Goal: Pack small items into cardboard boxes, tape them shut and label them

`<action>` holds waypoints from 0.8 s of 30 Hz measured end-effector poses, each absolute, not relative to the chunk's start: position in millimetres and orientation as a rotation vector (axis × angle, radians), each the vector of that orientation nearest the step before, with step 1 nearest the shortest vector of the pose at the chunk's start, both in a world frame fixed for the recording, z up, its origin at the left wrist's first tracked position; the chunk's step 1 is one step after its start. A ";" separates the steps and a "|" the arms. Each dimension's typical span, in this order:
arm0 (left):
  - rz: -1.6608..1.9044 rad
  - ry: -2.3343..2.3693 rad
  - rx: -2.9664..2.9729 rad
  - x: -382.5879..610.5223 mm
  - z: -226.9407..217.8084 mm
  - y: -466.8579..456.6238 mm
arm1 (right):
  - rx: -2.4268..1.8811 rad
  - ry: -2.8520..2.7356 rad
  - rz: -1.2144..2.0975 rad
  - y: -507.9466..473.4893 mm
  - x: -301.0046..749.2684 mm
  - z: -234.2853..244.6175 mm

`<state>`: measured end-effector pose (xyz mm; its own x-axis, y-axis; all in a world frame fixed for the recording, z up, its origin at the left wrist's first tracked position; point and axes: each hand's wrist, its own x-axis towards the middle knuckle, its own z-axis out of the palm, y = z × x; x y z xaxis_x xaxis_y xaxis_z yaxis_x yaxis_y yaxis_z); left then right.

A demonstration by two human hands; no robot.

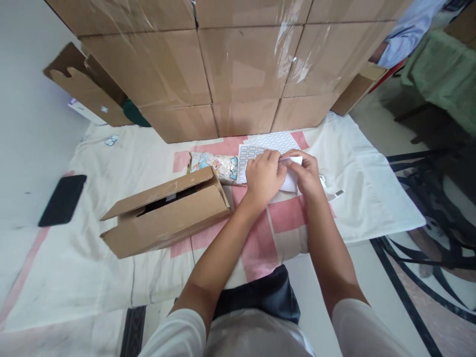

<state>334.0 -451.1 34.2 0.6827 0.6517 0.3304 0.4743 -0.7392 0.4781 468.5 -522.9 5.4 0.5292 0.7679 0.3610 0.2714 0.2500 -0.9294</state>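
My left hand and my right hand meet over a small white piece of paper, fingers curled and pinching it together. Just beyond them lies a sheet of small labels on the white and pink cloth. To the left of my left hand rests a colourful printed packet, and in front of it an open brown cardboard box lies on its side.
A wall of taped cardboard cartons stands right behind the label sheet. A black phone lies on the floor at the left. A flattened cardboard piece leans at the back left. Another person's sleeve shows at top right.
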 end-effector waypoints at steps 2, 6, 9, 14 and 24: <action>0.684 0.894 2.546 334.7 34.0 -452.5 | -1.331 -1.009 0.417 -522.6 470.6 3.3; 0.694 0.907 2.545 336.8 32.3 -453.2 | -1.301 -1.014 0.432 -522.1 472.7 1.9; 0.697 0.919 2.534 336.6 31.7 -451.8 | -1.293 -1.015 0.454 -522.2 472.7 1.7; 0.726 0.921 2.504 334.2 33.5 -450.0 | -1.291 -0.992 0.477 -522.5 473.9 -0.3; 0.731 0.915 2.460 335.7 33.1 -451.9 | -1.359 -0.949 0.377 -522.7 471.8 2.7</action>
